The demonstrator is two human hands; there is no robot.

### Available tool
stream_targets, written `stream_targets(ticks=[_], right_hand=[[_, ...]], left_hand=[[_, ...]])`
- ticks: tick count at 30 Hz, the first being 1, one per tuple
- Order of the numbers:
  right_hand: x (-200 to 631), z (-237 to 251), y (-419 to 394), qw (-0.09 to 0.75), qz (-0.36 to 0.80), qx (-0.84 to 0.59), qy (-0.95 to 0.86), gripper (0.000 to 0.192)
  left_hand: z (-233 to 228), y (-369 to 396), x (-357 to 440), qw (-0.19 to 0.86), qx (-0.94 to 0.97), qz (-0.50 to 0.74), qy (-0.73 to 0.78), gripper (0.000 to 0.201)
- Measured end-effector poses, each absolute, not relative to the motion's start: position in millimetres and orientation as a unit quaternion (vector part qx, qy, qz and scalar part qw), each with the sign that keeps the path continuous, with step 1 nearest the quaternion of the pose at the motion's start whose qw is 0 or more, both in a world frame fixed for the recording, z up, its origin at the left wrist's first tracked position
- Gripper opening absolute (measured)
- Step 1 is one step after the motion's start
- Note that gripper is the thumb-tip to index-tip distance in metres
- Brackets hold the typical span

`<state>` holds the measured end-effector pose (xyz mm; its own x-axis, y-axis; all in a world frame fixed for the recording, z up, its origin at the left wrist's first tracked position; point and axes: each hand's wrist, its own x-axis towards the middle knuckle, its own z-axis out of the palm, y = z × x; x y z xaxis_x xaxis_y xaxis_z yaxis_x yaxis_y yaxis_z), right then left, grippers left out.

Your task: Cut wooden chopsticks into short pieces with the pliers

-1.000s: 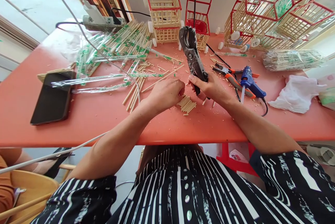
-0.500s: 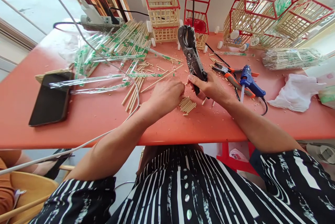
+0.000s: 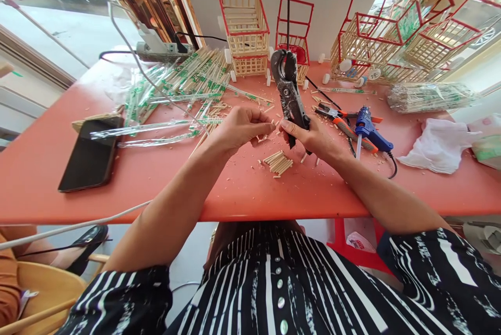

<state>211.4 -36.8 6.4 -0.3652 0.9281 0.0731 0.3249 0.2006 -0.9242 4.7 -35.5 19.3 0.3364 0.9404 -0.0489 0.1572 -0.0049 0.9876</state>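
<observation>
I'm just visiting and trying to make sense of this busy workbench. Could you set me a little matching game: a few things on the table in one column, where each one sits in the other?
Things:
1. cutter
2. phone
3. glue gun
4. short cut sticks

Places:
A. lying at the table's left end
B. in a small pile below the two hands
C. held in the right hand
D. lying on the table right of the right hand

Pairs: 1-C, 2-A, 3-D, 4-B
</observation>
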Motion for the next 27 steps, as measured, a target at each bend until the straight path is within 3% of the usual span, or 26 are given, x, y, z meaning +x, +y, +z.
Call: stream_targets(ticks=[6,16,27], right_hand=[[210.3,13.0,-39.9,0.340,0.424,-0.445,-0.712,0.050],[209.6,1.5,-37.2,0.359,0.387,-0.467,-0.709,0.042],[208.9,-2.1,-35.7,0.361,0.330,-0.466,-0.738,0.046]], left_hand=[[14.7,-34.8,6.6,0.590,0.592,0.349,0.423,0.014],[3.3,-31.0,11.6,0.513,0.624,0.369,0.460,0.015],[4.8,-33.0,13.9,0.518,0.640,0.342,0.453,0.016]])
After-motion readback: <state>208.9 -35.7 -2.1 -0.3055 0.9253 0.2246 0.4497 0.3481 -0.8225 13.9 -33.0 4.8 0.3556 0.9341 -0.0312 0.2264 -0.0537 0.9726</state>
